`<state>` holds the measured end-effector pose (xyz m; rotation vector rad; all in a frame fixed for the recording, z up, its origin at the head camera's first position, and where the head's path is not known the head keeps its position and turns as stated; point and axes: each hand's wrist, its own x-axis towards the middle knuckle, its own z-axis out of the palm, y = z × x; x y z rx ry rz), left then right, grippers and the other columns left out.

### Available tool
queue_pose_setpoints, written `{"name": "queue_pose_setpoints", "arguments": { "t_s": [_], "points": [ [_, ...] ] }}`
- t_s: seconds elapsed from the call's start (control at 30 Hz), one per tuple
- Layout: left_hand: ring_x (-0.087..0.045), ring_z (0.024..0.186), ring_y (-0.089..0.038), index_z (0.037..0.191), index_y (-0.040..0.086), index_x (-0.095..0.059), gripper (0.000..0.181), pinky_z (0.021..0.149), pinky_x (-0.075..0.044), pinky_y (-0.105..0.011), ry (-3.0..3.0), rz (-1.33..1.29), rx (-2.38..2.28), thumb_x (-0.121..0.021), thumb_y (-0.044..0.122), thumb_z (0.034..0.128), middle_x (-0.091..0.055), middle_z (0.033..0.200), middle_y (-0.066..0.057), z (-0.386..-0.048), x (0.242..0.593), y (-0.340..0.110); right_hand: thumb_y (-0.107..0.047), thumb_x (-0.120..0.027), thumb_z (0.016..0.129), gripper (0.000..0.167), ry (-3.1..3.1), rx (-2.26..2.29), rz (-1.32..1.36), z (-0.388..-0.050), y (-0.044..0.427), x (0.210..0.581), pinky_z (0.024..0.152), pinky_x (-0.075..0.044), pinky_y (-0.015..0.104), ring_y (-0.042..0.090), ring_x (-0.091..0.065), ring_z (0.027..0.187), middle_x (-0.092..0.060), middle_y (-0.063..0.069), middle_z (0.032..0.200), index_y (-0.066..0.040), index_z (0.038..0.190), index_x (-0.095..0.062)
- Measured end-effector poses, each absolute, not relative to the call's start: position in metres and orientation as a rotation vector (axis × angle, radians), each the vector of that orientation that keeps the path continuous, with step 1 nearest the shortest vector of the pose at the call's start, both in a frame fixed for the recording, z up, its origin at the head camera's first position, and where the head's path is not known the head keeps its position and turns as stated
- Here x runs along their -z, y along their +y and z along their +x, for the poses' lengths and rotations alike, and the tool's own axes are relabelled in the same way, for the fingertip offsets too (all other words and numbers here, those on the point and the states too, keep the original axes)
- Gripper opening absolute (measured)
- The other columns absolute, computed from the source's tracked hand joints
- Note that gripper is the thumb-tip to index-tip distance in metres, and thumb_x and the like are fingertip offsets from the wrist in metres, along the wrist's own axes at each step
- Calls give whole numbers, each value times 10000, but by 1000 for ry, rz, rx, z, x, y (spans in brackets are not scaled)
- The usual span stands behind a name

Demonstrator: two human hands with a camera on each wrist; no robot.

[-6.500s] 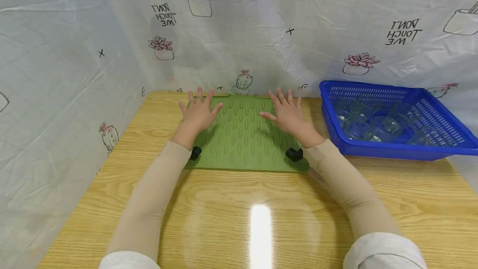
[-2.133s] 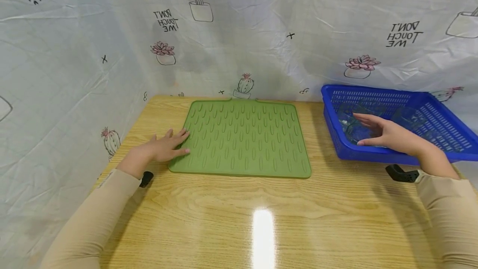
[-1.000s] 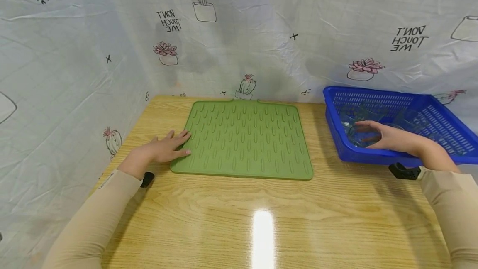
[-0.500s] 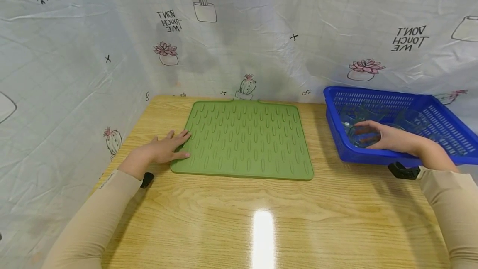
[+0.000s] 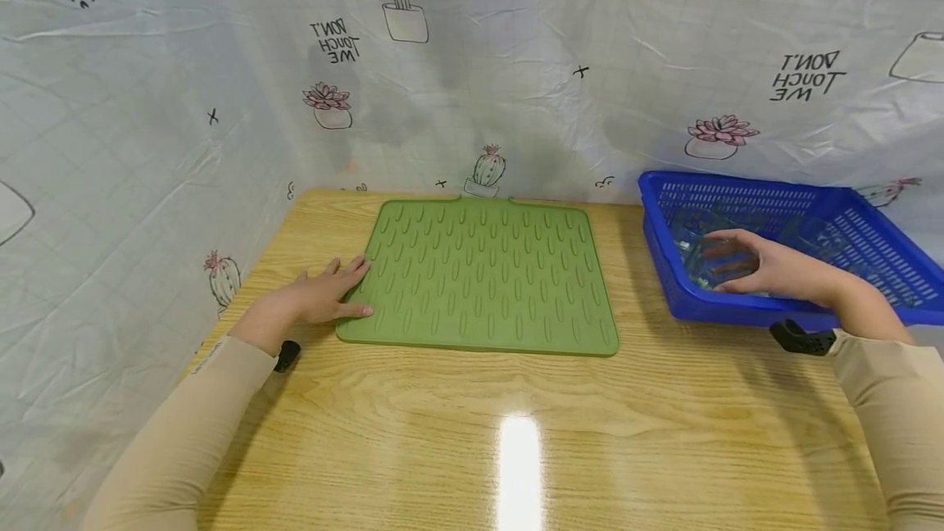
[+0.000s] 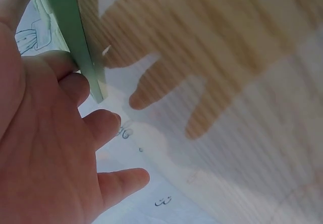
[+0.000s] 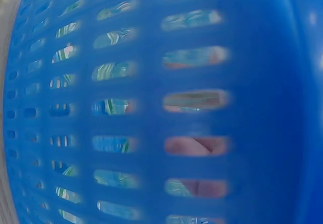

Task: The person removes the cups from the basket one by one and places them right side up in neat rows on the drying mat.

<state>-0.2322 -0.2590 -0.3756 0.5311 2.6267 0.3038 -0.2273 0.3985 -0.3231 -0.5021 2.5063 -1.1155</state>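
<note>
A green silicone mat (image 5: 479,277) with raised oblong ridges lies on the wooden table. My left hand (image 5: 317,295) rests on its left edge, fingers extended and thumb on the top face; the left wrist view shows the fingers (image 6: 103,125) beside the mat's edge (image 6: 83,47). At the right, my right hand (image 5: 785,269) reaches over the front of a blue plastic basket (image 5: 667,289). Its fingers and thumb curve round a clear glass (image 5: 696,269), which is mostly hidden. Through the basket's slots the right wrist view shows parts of the fingers (image 7: 186,146) and glassware.
Several other clear glass vessels (image 5: 811,236) lie in the basket. A white printed sheet (image 5: 509,88) hangs behind and to the left of the table (image 5: 413,424). The basket's front wall stands between the right forearm and the glasses.
Earlier both hands were on the mat; then the left moved to its left edge and the right into the basket. In the last half second the right hand has risen slightly and the left shifted slightly left.
</note>
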Motion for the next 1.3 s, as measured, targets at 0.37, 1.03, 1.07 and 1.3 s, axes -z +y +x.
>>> {"name": "queue_pose_setpoints", "arguments": {
  "t_s": [0.37, 1.03, 1.07, 1.3],
  "points": [
    [6, 1513, -515, 1644, 10, -106, 968, 1075, -33, -826, 2623, 538, -279, -563, 575, 1005, 1, 1700, -202, -230, 372, -258, 49, -686, 956, 721, 2633, 1125, -549, -227, 401, 322, 757, -610, 351, -57, -605, 1043, -486, 171, 1385, 68, 1534, -255],
    [23, 1516, -504, 1647, 20, -99, 969, 1084, 5, -813, 2622, 520, -301, -571, 570, 1005, 9, 1702, -193, -231, 374, -260, 47, -676, 965, 656, 2754, 1247, -530, -223, 397, 312, 758, -529, 166, -62, -586, 1049, -535, -72, 1228, -188, 1501, -379],
    [26, 1518, -499, 1648, 24, -96, 966, 1087, 7, -811, 2620, 518, -302, -572, 566, 1006, 12, 1703, -190, -231, 373, -260, 51, -671, 966, 657, 2749, 1272, -529, -222, 397, 312, 761, -529, 161, -67, -578, 1057, -528, -70, 1224, -218, 1492, -385],
    [26, 1517, -502, 1648, 23, -98, 957, 1086, 10, -811, 2622, 524, -305, -582, 547, 1010, 6, 1702, -193, -230, 370, -259, 34, -655, 986, 666, 2752, 1368, -478, -220, 393, 307, 780, -532, 146, -113, -508, 1115, -442, -15, 1251, -275, 1506, -378]
  ]
}}
